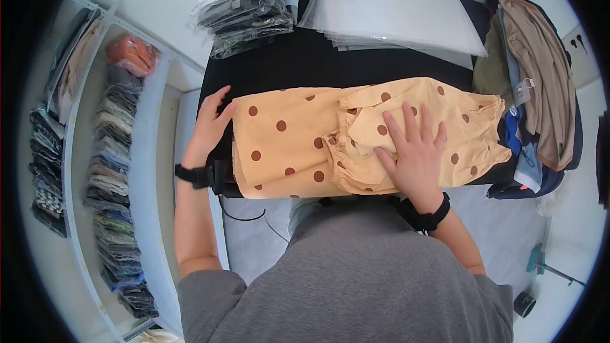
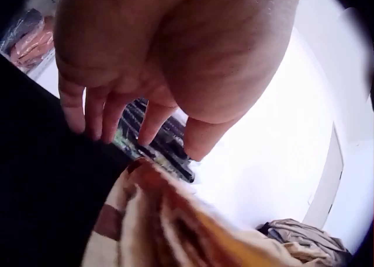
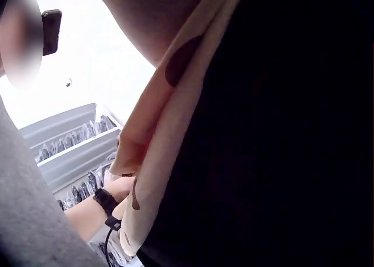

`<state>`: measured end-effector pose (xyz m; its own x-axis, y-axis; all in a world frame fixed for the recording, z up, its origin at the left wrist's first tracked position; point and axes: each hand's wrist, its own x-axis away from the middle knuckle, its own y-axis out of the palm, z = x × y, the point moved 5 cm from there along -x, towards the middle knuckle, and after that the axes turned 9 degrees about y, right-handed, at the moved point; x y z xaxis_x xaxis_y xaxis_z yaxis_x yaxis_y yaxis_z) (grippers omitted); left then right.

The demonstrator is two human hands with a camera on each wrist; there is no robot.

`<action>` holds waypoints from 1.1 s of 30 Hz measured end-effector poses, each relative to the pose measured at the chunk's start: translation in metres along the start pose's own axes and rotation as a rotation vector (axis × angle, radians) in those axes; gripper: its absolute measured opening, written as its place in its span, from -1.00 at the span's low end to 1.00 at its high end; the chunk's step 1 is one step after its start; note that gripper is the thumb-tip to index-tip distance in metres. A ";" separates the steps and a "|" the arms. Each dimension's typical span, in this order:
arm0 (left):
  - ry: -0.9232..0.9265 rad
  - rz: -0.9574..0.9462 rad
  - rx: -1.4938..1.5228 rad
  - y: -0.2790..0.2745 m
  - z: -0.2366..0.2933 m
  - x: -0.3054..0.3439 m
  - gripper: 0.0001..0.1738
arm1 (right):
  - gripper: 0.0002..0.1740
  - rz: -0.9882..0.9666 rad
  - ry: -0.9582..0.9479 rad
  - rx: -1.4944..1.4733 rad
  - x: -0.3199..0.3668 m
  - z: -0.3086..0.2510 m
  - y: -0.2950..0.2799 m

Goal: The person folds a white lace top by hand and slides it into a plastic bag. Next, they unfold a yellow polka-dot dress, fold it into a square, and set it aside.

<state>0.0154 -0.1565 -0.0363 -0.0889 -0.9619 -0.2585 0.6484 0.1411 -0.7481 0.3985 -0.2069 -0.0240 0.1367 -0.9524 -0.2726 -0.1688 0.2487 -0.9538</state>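
A pale yellow garment [image 1: 286,114] with brown polka dots lies lengthwise over the black table, its gathered elastic cuffs folded in near the middle. My right hand [image 1: 416,152] rests on its right half, fingers spread and straight, palm down on the cloth. Just off the garment's left end is my left hand [image 1: 213,124], fingers loosely extended and holding nothing. In the left wrist view the left hand [image 2: 158,63] hangs above the garment's edge [image 2: 158,220] with its fingers apart. The right wrist view shows the garment's border [image 3: 158,138] along the dark table; most of the right hand is hidden there.
Clear plastic bags [image 1: 394,13] lie at the back of the black table [image 1: 273,67], beside a stack of bagged clothes [image 1: 248,19]. A heap of clothes [image 1: 540,82] sits at the right end. Shelves [image 1: 82,171] of packed garments stand on the left.
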 end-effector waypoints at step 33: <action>-0.521 -0.060 0.981 0.036 0.054 0.060 -0.52 | -0.39 0.089 -0.008 0.006 0.002 0.001 0.002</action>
<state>0.0741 -0.2220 -0.0460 0.0386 -0.9742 0.2222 0.9910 0.0658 0.1165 0.3991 -0.2080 -0.0262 0.1289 -0.9252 -0.3568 -0.1748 0.3330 -0.9266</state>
